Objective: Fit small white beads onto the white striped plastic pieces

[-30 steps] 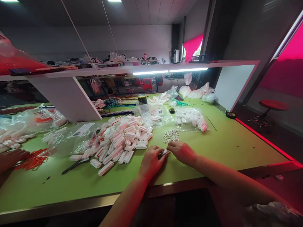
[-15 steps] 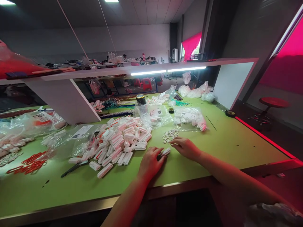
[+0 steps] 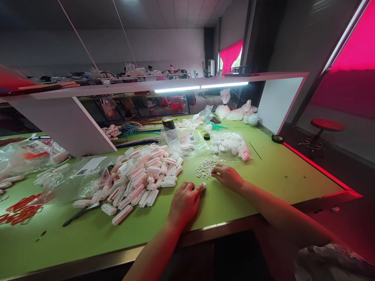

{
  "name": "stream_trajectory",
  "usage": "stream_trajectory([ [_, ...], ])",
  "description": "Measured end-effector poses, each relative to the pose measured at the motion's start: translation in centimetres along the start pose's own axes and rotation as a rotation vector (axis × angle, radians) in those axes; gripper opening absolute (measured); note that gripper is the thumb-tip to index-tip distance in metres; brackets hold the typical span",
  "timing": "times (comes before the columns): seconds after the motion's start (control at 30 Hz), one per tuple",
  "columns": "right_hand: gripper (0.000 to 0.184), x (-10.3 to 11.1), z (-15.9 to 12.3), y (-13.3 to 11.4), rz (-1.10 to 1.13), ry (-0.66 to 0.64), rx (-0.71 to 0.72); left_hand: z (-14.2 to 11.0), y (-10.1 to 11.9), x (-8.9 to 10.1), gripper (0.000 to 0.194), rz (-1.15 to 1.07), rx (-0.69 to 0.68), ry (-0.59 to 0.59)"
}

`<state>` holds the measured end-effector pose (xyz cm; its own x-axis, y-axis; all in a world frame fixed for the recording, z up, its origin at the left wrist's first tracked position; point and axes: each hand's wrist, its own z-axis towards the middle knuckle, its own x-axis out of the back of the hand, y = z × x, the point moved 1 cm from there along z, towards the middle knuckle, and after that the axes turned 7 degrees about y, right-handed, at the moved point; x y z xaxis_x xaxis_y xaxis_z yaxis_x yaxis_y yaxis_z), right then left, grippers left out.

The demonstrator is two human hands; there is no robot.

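My left hand (image 3: 184,203) rests low over the table front, fingers closed round a white plastic connector housing (image 3: 202,186); only its far end shows past the fingers. My right hand (image 3: 229,177) is at the right edge of a small heap of tiny white pieces (image 3: 205,168). Its thumb and fingertips are pinched together; whatever is between them is too small to make out. Left of my left hand lies a large pile of white plastic housings (image 3: 139,181), some tinted pink by the light.
Black-handled scissors (image 3: 76,215) lie left of the pile, near red-orange loops (image 3: 23,208). Clear bags (image 3: 230,145) of white parts, tape rolls (image 3: 168,123) and wire bundles (image 3: 131,128) sit farther back. A lit shelf (image 3: 187,82) spans the green table (image 3: 281,179).
My right hand has drawn its fingers together at the heap's edge. My left hand covers more of the housing. The whole view has shifted slightly, with the scene moving left.
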<state>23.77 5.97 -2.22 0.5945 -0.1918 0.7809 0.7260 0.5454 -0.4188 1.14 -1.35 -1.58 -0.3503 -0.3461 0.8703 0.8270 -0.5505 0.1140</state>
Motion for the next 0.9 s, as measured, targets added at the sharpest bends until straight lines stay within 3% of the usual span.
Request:
stream_trajectory([
  [0.13, 0.013, -0.3, 0.0, -0.5, -0.025, -0.050, 0.021, -0.2, -0.4, -0.2, 0.035, -0.071, 0.051, 0.002],
  [0.37, 0.013, 1.2, 0.0, -0.2, 0.073, -0.053, 0.019, -0.2, -1.6, -0.4, 0.047, -0.198, 0.187, 0.023],
  [0.67, 0.014, 1.1, 0.2, 0.0, 0.058, -0.123, -0.011, 0.0, -1.2, 0.2, 0.046, -0.251, 0.209, 0.007],
  [0.8, 0.016, 0.7, -0.1, -0.4, 0.065, -0.109, -0.004, 0.0, -0.9, 0.4, 0.035, -0.248, 0.206, -0.009],
  [0.9, 0.014, 0.2, -0.2, -1.7, 0.213, -0.021, 0.023, 0.0, -0.7, 0.4, 0.023, -0.230, 0.199, -0.006],
])
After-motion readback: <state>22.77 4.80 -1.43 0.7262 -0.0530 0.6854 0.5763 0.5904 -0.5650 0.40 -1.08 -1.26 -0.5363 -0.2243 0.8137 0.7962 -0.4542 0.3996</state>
